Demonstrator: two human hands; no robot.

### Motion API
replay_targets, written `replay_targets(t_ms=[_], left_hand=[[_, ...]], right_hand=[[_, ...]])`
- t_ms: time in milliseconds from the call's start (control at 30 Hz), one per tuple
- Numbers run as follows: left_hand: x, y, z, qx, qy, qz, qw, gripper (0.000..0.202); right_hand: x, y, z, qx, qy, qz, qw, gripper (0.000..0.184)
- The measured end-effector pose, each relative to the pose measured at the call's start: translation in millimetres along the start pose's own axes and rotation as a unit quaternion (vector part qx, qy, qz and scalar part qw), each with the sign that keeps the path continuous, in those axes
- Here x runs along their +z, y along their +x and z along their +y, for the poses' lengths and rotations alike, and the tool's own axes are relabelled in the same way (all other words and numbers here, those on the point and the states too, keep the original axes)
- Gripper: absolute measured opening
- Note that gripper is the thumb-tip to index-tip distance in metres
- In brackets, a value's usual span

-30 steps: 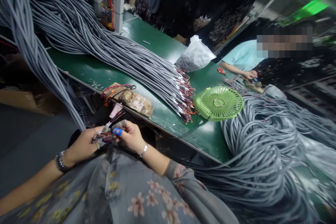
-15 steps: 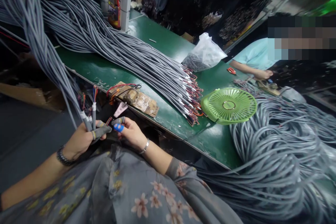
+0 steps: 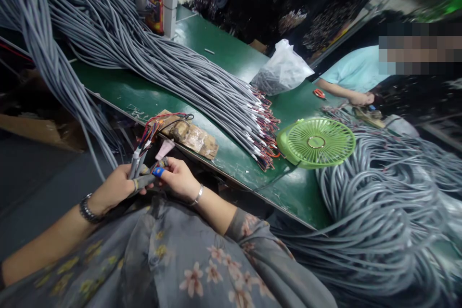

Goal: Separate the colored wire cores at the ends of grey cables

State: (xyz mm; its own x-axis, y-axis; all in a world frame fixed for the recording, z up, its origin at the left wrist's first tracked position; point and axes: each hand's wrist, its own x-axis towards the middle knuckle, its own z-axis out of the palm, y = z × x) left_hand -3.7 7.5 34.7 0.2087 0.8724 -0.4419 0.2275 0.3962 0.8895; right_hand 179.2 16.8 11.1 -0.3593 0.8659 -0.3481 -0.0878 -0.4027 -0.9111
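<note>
My left hand [image 3: 121, 184] is closed around a few grey cables [image 3: 136, 162], their stripped ends pointing up with coloured wires [image 3: 150, 130] fanned out. Grey finger covers sit on its fingertips. Close beside it, my right hand [image 3: 178, 178] pinches with thumb and finger, a blue wrap on the thumb; thin coloured wires show at its fingertips. A pink clip [image 3: 165, 149] stands just beyond my hands at the table edge, by a taped wooden block [image 3: 191, 138]. A large bundle of grey cables [image 3: 187, 70] lies across the table, its stripped ends fanned out.
A green fan [image 3: 315, 142] stands on the green table [image 3: 224, 173], near a white plastic bag [image 3: 283, 70]. Coiled grey cables [image 3: 375, 202] spill over the right side. Across the table, a co-worker's hand [image 3: 361, 99] is near orange-handled scissors [image 3: 319, 93].
The cable ends in my left hand have tilted to the right, and their coloured wires now reach towards the wooden block. My right hand has shifted slightly left, closer to my left hand.
</note>
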Motion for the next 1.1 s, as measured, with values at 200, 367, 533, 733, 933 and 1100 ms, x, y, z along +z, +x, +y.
replay_targets(t_ms=[200, 367, 533, 733, 933, 1100], left_hand=[[8.4, -6.4, -1.7, 0.026, -0.025, 0.030, 0.999, 0.025], [9.0, -5.3, -8.7, 0.039, -0.131, 0.153, 0.979, 0.035], [2.8, -2.4, -10.8, 0.022, -0.162, 0.168, 0.972, 0.034], [7.9, -10.0, -16.1, 0.078, -0.074, 0.070, 0.992, 0.040], [1.5, -7.8, -13.5, 0.099, 0.023, 0.000, 0.995, 0.034], [-0.9, -4.8, -14.0, 0.066, 0.055, -0.033, 0.996, 0.033]], right_hand=[[5.3, 1.3, 4.9, 0.003, 0.024, 0.018, 1.000, 0.029], [4.6, -3.9, 14.0, -0.008, 0.065, 0.041, 0.997, 0.034], [-0.8, -9.4, 16.6, -0.003, 0.076, 0.039, 0.996, 0.047], [2.6, -2.9, 10.4, -0.013, 0.071, -0.009, 0.997, 0.060], [10.8, 1.8, 12.1, -0.020, 0.097, 0.005, 0.995, 0.061], [14.1, -1.1, 8.5, -0.019, 0.082, 0.027, 0.996, 0.063]])
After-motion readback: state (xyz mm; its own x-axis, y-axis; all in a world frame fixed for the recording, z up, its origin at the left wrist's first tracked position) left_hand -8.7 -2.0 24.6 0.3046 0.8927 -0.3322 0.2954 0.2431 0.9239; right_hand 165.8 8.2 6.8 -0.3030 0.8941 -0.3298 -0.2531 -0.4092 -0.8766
